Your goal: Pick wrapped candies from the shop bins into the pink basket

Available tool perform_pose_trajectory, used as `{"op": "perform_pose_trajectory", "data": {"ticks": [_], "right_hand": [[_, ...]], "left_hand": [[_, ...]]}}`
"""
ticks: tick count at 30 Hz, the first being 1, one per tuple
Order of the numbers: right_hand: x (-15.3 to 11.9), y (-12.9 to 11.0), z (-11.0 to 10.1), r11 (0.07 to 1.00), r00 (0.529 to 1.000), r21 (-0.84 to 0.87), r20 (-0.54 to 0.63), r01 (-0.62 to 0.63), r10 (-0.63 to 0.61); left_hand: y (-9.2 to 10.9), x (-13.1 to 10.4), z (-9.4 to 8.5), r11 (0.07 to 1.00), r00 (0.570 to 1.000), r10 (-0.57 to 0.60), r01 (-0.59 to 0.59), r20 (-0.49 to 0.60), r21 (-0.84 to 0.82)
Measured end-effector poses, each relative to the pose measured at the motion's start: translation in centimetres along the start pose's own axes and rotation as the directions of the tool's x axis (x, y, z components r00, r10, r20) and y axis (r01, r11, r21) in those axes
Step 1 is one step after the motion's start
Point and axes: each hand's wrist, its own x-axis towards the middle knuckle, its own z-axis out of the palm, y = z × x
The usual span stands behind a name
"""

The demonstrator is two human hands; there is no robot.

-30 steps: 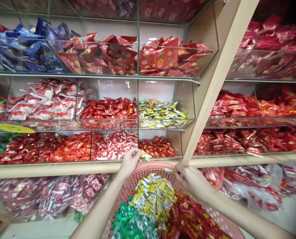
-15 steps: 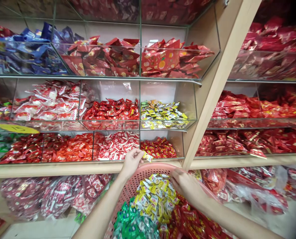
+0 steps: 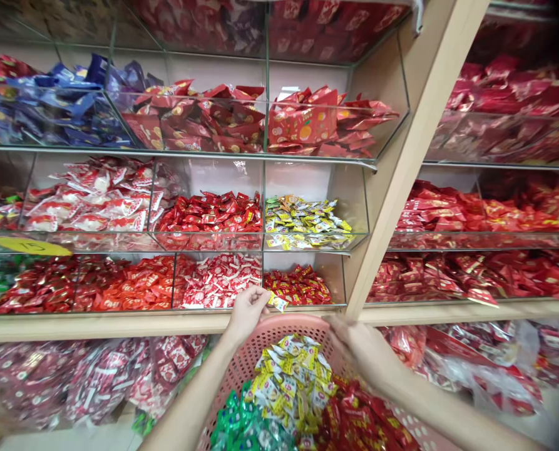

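Note:
My left hand (image 3: 250, 310) is pinched on a small yellow-and-white wrapped candy (image 3: 278, 302), just above the far rim of a pink perforated plastic basket (image 3: 241, 360). My right hand (image 3: 361, 344) is at the basket's right far rim; motion blurs its fingers, and I cannot tell whether they grip the rim. Inside the basket lie a heap of yellow-and-white candies (image 3: 291, 382), green-wrapped candies (image 3: 248, 423) at the left and red-wrapped candies (image 3: 364, 416) at the right.
Clear-fronted shelf bins stand ahead, with yellow-and-white candies (image 3: 305, 219) in the middle row and small red candies (image 3: 298, 283) below. A slanted wooden post (image 3: 415, 163) divides the shelves. Plastic bags of sweets (image 3: 30, 379) sit under the wooden ledge (image 3: 96, 324).
My right hand has shifted slightly right and down, away from the yellow-and-white heap, and is now blurred. My left hand still pinches the candy. The view has tilted slightly.

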Motion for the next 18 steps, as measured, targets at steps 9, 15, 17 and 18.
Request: {"op": "perform_pose_trajectory", "data": {"ticks": [9,15,17,18], "right_hand": [[10.5,2.8,-14.8,0.966,0.941,-0.259,-0.325,0.009,-0.096],[14.6,2.2,-16.4,0.833,0.988,-0.532,-0.039,-0.150,0.152],[14.8,1.5,-16.0,0.832,0.982,-0.532,0.012,-0.155,0.191],[14.8,1.2,-15.8,0.838,0.979,-0.525,0.038,-0.149,0.199]], "left_hand": [[0.1,0.1,0.0,1.000,1.000,-0.003,0.003,0.001,-0.004],[0.0,0.1,0.0,1.000,1.000,0.004,-0.005,-0.012,-0.005],[0.0,0.1,0.0,1.000,1.000,0.001,-0.002,-0.012,-0.012],[0.0,0.0,-0.1,1.000,1.000,-0.001,0.001,-0.012,-0.014]]}}
